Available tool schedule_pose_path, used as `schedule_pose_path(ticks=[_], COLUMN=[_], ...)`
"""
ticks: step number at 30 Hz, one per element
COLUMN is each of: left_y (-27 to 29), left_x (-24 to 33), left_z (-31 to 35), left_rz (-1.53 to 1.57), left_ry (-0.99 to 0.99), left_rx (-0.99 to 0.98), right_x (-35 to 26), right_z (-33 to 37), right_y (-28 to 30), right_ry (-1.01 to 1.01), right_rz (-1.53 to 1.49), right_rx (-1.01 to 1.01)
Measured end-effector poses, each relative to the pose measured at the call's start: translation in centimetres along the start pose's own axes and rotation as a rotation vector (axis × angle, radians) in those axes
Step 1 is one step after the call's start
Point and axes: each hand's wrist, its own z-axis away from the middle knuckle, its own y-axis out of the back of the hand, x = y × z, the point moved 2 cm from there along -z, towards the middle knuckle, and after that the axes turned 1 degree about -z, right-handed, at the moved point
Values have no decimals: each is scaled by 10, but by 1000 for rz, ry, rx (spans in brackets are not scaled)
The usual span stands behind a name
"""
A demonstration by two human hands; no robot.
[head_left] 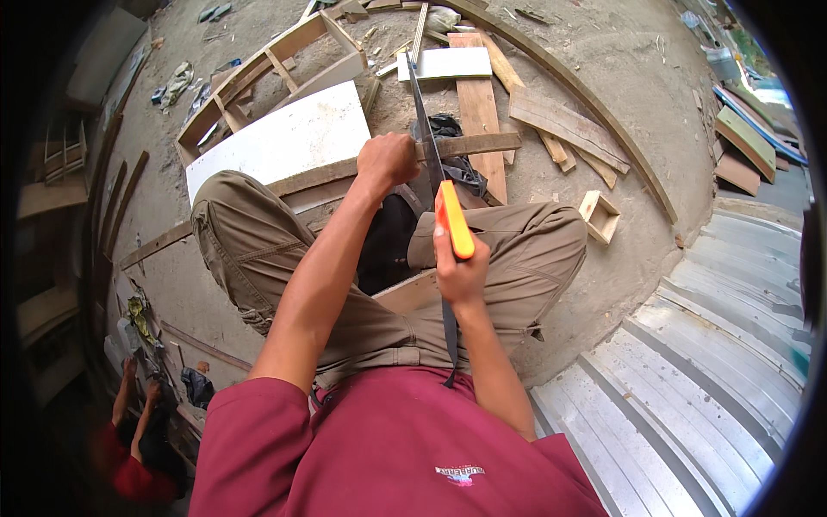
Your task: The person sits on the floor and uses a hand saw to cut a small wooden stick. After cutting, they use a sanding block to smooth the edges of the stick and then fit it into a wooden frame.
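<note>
My left hand [388, 160] is closed around a long, narrow wooden strip [474, 145] that lies crosswise in front of my bent legs. In my right hand [463, 274] is a handsaw [450, 220] with an orange and yellow handle, the fingers wrapped round its grip. Its dark blade points away from me and crosses the strip just right of my left hand. Whether the teeth have cut into the wood is too small to tell. Below the crossing lie a black plastic bag [465, 177] and a flat plank [481, 112]. My dark-covered foot [385, 246] is close by.
A white board [293, 129] and an open wooden frame [250, 77] lie at the far left. Loose planks [568, 129] are spread at the far right, near a small wooden box [599, 217]. Ribbed metal sheets [689, 362] cover the right side. Another person's arms [138, 405] show at lower left.
</note>
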Motion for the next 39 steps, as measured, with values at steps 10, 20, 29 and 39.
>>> schedule_pose_path(ticks=[10, 20, 29, 39], left_y=[-5, -6, -18, -8], left_x=[2, -1, -5, -3], left_z=[-2, 4, -4, -3], left_rz=[-3, 20, 19, -3], left_ry=[-44, 0, -11, -33], left_rx=[33, 8, 69, 43], right_x=[-1, -17, -41, -14], right_z=[-19, 56, 106, 20], right_y=[-1, 34, 58, 11], right_ry=[-23, -118, 0, -93], right_rz=[80, 104, 249, 68], right_rx=[-7, -41, -57, -44])
